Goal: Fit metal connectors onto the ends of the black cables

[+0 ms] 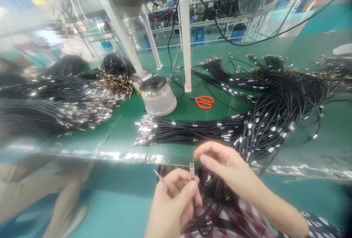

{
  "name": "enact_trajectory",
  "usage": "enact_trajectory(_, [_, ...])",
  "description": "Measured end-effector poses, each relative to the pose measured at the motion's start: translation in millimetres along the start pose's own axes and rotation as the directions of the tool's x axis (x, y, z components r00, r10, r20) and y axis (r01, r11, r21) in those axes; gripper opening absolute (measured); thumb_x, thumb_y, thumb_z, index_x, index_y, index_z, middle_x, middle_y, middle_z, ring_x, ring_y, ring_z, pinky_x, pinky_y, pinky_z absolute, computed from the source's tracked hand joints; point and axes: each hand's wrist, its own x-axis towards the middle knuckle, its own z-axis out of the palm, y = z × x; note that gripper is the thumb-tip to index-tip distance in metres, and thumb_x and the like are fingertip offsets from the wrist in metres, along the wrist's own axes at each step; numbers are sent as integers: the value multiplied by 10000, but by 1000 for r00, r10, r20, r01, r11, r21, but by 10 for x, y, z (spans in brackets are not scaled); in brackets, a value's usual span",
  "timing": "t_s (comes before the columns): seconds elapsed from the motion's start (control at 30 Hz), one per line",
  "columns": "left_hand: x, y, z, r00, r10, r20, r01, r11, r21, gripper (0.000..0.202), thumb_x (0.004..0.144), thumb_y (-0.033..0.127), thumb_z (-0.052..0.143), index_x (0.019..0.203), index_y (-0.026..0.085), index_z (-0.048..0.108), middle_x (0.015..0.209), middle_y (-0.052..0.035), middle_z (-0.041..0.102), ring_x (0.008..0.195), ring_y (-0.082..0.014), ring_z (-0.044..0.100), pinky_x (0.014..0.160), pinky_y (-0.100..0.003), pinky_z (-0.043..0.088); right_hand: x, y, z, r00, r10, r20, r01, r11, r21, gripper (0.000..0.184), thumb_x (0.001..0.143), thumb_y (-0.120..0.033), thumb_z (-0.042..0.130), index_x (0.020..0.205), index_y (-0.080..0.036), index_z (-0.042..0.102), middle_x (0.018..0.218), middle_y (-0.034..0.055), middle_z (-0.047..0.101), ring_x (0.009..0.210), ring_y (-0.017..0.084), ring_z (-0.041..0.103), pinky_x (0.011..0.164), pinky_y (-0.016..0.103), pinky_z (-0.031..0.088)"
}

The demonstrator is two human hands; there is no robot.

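Observation:
Between its thumb and fingers, my left hand (176,201) is closed on a black cable (194,208) just below its end. A small metal connector (192,170) tops this cable, pointing up and away from me. Another thin, silvery wire end (160,179) sticks out on the left side of the same hand. Just above and right of the connector is my right hand (220,159). Its index finger and thumb reach left, curved, with a small gap at the tips, and I see nothing held there. More black cables (217,190) lie over my lap below the hands.
A bundle of black cables (192,130) lies along the green table (115,135), joining a large heap (286,95) at right. Orange-handled scissors (204,102) and a grey round device (159,100) stand behind. More cables (71,98) cover the left. A white post (184,47) rises centrally. Someone's legs (52,190) show lower left.

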Motion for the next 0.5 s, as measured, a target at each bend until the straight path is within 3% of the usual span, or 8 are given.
enact_trajectory(0.13, [28,-18,-10,1000,-5,20,6,1000,-28,273,708,370,772,787,148,635,510,-12,623,302,13,263,346,-156,125,-33,-3,-43,999,54,-3,-53,985,163,206,853,-361,638,977,-212,569,886,11,608,846,167,578,762,289,443])
enact_trajectory(0.27, [39,5,11,999,-19,48,21,999,-43,283,710,373,771,821,150,637,511,-3,613,309,11,256,350,-152,140,-73,-37,-90,993,59,97,-81,968,238,167,940,-355,501,1005,-204,532,750,-13,609,747,139,565,748,275,423])
enact_trajectory(0.37, [61,25,35,996,-24,85,28,999,-44,312,704,387,774,862,155,638,527,-2,612,323,7,246,353,-153,152,-96,-89,-115,991,46,124,-65,985,157,193,992,-335,380,1022,-205,519,747,-12,608,748,137,553,762,277,416])
enact_trajectory(0.5, [130,-30,35,996,15,93,-13,1000,-28,362,645,417,815,844,163,652,532,0,607,351,-23,323,371,-165,215,-133,-232,-132,990,54,133,-41,994,-102,222,1004,-310,321,1018,-216,522,773,-7,618,751,142,573,736,265,433])
